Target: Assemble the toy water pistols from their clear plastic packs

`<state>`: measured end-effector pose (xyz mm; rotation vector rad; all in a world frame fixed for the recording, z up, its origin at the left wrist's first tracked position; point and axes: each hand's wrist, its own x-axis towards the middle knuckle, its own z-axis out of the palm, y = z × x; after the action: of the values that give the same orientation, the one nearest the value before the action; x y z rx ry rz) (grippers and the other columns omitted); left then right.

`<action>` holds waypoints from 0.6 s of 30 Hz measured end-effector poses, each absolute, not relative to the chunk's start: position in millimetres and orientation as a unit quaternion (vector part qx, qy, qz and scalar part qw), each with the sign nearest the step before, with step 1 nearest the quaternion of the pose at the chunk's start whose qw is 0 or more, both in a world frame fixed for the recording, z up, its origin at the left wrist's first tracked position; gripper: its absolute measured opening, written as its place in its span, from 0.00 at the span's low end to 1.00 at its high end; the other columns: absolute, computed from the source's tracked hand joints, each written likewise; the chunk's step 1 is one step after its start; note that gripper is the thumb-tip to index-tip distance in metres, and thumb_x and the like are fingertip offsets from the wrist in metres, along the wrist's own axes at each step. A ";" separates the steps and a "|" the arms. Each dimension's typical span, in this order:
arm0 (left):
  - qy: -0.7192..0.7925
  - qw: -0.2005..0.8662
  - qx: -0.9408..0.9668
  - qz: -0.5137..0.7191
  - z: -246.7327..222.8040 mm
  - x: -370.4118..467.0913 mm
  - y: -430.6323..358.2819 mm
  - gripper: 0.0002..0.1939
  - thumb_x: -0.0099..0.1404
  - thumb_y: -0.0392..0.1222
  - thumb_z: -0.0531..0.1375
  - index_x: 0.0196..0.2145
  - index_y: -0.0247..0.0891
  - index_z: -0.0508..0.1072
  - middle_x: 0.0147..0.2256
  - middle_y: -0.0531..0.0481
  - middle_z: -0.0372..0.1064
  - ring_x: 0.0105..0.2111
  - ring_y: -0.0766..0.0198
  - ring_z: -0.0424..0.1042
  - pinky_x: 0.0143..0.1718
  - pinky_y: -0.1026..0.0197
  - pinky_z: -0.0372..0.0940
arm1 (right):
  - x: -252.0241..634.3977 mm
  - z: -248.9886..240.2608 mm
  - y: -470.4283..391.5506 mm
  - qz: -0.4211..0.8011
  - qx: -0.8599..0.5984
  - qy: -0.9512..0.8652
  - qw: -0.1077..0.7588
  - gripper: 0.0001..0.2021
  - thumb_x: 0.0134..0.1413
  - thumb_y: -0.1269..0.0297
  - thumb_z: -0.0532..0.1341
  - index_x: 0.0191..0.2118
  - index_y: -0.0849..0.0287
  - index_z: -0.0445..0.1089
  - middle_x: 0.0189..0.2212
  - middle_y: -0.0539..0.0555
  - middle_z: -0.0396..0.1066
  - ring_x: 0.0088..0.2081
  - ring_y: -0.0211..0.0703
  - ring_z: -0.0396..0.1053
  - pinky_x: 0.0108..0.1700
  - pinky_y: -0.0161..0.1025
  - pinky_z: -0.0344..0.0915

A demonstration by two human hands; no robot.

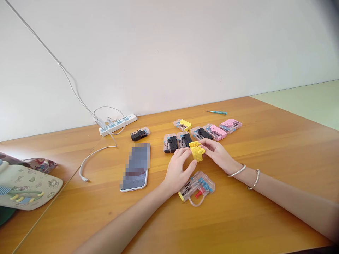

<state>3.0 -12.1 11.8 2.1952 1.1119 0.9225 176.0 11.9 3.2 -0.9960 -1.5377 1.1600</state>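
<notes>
Yellow toy part (197, 151) sat mid-frame, pinched between left hand (178, 168) and right hand (217, 152), both closed on it; clear mini water gun (196, 187) lay just below.

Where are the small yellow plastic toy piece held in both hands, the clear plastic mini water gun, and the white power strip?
small yellow plastic toy piece (197, 151), head view, its front face.
clear plastic mini water gun (196, 187), head view, its body.
white power strip (118, 124), head view, its top.
</notes>
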 end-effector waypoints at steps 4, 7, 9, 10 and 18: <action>0.380 0.286 0.816 0.329 13.9 1.8 -15.9 0.22 0.64 0.39 0.52 0.56 0.41 0.57 0.55 0.46 0.58 0.55 0.57 0.56 0.57 0.52 0.53 | 177.3 4.1 12.3 0.501 -0.416 -0.562 0.509 0.13 0.47 0.52 0.62 0.34 0.56 0.67 0.31 0.49 0.68 0.31 0.38 0.62 0.31 0.34 0.61; 0.357 0.312 0.824 0.310 15.6 0.3 -16.5 0.28 0.64 0.40 0.52 0.60 0.42 0.49 0.60 0.46 0.52 0.59 0.57 0.51 0.59 0.52 0.48 | 179.2 3.0 14.0 0.527 -0.416 -0.516 0.532 0.11 0.46 0.54 0.63 0.32 0.55 0.67 0.30 0.47 0.68 0.30 0.36 0.63 0.31 0.33 0.60; 0.343 0.319 0.833 0.295 16.2 -0.3 -16.0 0.30 0.64 0.41 0.52 0.61 0.43 0.46 0.61 0.46 0.50 0.59 0.57 0.49 0.60 0.52 0.47 | 181.2 2.4 17.2 0.550 -0.413 -0.473 0.551 0.09 0.48 0.55 0.61 0.33 0.54 0.68 0.30 0.47 0.70 0.31 0.37 0.65 0.32 0.34 0.61; 0.333 0.318 0.842 0.281 16.2 -0.4 -15.7 0.30 0.64 0.42 0.53 0.61 0.43 0.48 0.61 0.46 0.50 0.60 0.57 0.49 0.60 0.51 0.46 | 182.5 2.6 19.2 0.562 -0.410 -0.450 0.560 0.09 0.49 0.56 0.60 0.34 0.54 0.68 0.30 0.47 0.70 0.32 0.38 0.66 0.33 0.34 0.62; 0.307 0.295 0.894 0.138 16.7 1.5 -17.4 0.10 0.57 0.45 0.59 0.38 0.46 0.73 0.59 0.50 0.55 0.60 0.51 0.47 0.60 0.44 0.40 | 188.5 8.5 23.2 0.614 -0.398 -0.414 0.542 0.10 0.53 0.57 0.55 0.34 0.56 0.70 0.30 0.51 0.74 0.30 0.39 0.69 0.38 0.39 0.65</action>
<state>1.5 -17.4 16.7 2.3799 0.8157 0.3670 188.5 23.2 8.5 -0.9443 -0.9843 1.4583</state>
